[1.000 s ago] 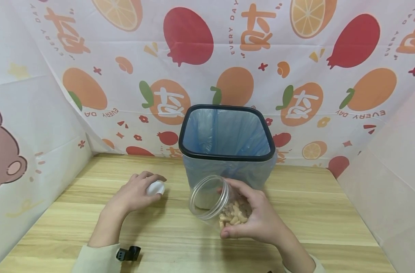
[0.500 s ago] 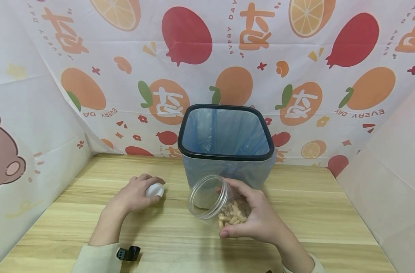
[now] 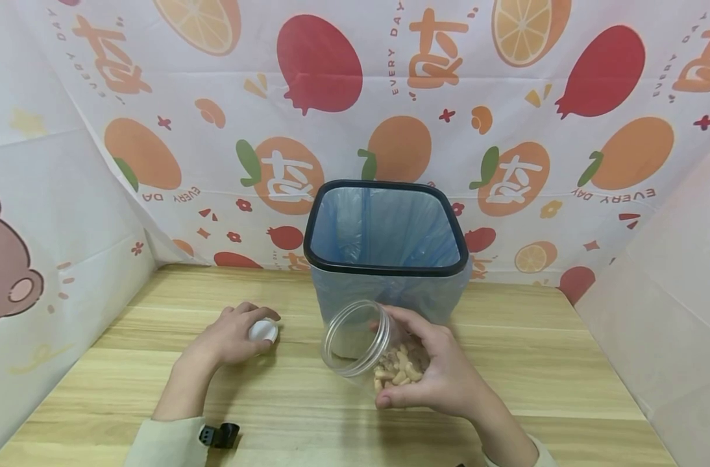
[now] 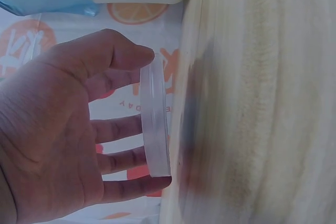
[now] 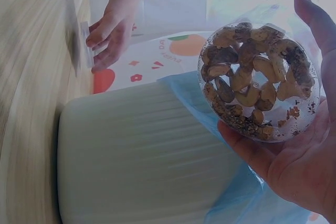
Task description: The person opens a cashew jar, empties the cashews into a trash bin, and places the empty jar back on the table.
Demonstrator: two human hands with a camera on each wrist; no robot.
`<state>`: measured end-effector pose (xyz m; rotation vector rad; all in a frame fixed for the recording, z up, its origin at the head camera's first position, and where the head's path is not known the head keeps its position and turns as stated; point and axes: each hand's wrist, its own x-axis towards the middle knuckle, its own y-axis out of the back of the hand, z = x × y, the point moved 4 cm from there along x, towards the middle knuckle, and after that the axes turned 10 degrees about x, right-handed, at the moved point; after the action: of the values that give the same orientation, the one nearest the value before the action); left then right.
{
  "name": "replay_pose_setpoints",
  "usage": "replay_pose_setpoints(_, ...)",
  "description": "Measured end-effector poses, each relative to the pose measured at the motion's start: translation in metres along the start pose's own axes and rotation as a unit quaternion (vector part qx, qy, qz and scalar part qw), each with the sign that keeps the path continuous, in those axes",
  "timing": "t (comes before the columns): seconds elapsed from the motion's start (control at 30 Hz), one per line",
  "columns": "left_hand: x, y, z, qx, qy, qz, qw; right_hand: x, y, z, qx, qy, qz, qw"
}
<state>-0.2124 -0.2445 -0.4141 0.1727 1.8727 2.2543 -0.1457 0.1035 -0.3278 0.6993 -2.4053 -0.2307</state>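
Note:
My left hand (image 3: 229,337) pinches a round white lid (image 3: 264,329) by its edge, low over the left side of the wooden table. In the left wrist view the thumb and fingertips grip the rim of the lid (image 4: 155,121), which hangs close over the tabletop. My right hand (image 3: 448,373) holds a clear, lidless jar (image 3: 384,340) around its side. The jar is tilted, its threaded mouth facing left, in front of the bin. Cashews (image 5: 247,77) lie inside near its bottom, mixed with dark pieces and crumbs.
Behind the jar stands a pale bin (image 5: 142,156) with a black rim (image 3: 390,267) and a blue bag liner (image 5: 231,198). Fruit-printed cloth (image 3: 331,149) hangs at the back. A small black device (image 3: 219,436) is by my left sleeve.
My left hand has shifted slightly left and down with the lid, which shows a little lower over the table. The right hand and the jar have hardly moved.

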Motion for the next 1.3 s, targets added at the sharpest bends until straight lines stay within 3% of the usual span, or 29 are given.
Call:
replay_pose_setpoints(0.77,0.0,-0.006,-0.003,-0.012,-0.003,-0.018,0.9998,0.0,0.0,0.0,0.022,0.001,-0.005,1.0)
replay_pose_setpoints(1.07,0.001,-0.013,-0.005,-0.016,0.012,-0.036,0.9992,0.0,-0.001,0.0,0.018,0.002,-0.004,1.0)
replay_pose_setpoints(1.3,-0.002,-0.008,-0.001,-0.018,-0.011,-0.023,0.9995,0.0,-0.001,0.0,0.031,0.005,-0.006,0.999)
